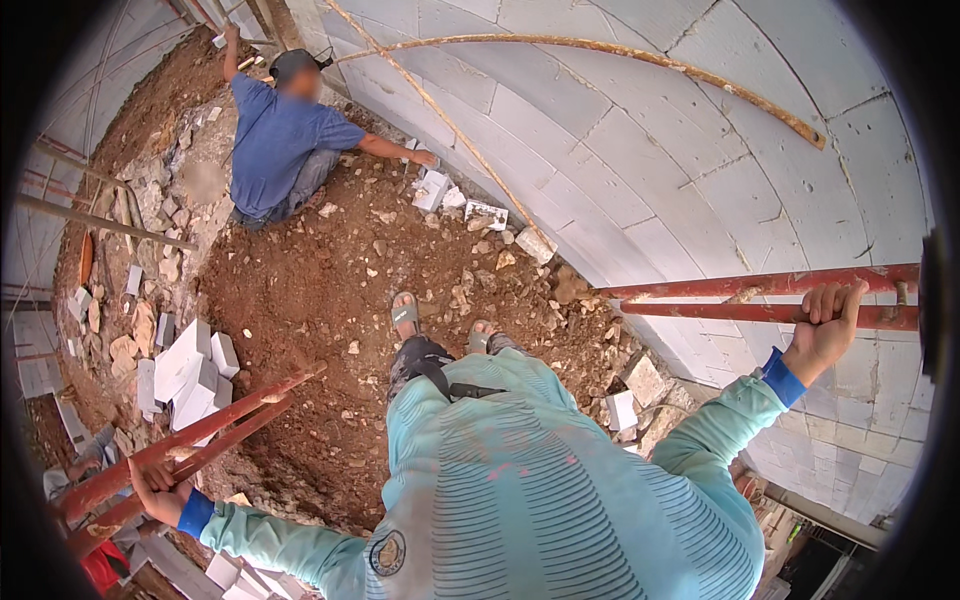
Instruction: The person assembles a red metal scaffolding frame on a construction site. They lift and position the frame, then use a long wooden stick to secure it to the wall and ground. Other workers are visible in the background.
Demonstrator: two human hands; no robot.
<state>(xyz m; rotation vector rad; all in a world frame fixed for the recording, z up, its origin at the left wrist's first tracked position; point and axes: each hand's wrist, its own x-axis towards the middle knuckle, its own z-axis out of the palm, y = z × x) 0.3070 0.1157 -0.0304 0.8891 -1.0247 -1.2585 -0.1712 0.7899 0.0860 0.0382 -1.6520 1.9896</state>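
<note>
My arms are spread wide, in light teal sleeves with blue cuffs. At the right, my right hand (828,328) is closed round the lower tube of a red steel scaffold frame (720,312), which stands beside the block wall. Low on the left, my left hand (160,492) is closed on another red scaffold frame (240,428); part of its grip is hidden behind the tube. Both frames have two parallel tubes joined by short rungs, with worn, dirt-marked paint. My sandalled feet (405,318) stand on brown soil between them.
A co-worker (290,140) in a blue shirt squats ahead, one hand near white block pieces (432,190) along the grey block wall (600,150). Rusty poles (600,52) lean there. White blocks (185,370) are piled at left. Stones litter the soil (300,290). Another person shows partly at lower left.
</note>
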